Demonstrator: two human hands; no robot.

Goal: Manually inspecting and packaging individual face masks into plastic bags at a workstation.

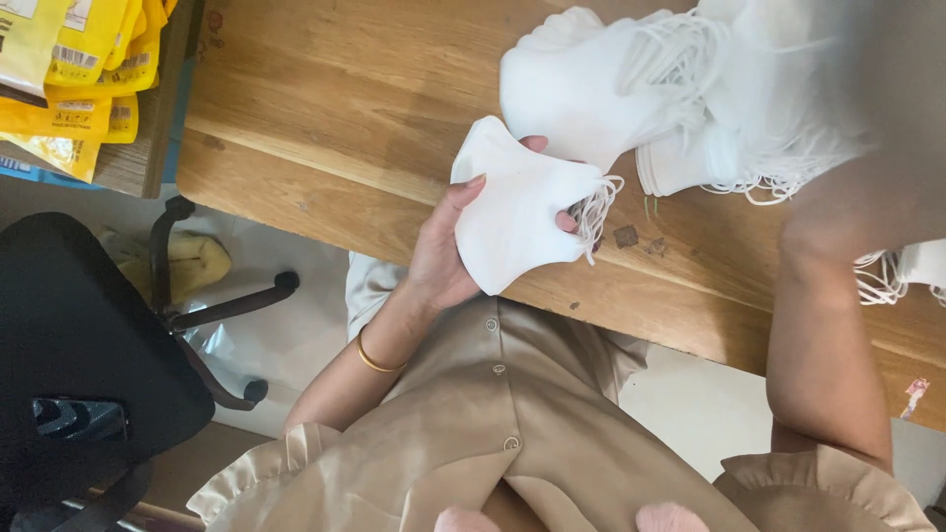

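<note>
My left hand (441,251) grips a small stack of white face masks (517,212) at the near edge of the wooden table (335,108), thumb on top and fingertips at the side where the ear loops (594,212) hang out. Just beyond it a larger pile of white masks (601,84) with tangled loops lies on the table. My right forearm (838,305) reaches up over the right side of that pile. Its hand is lost in blur at the top right.
Yellow packets (74,69) are stacked at the top left beside the table. A black office chair (79,345) stands at the left, with a clear plastic bag (276,325) on the floor. More white masks (912,271) lie at the right edge.
</note>
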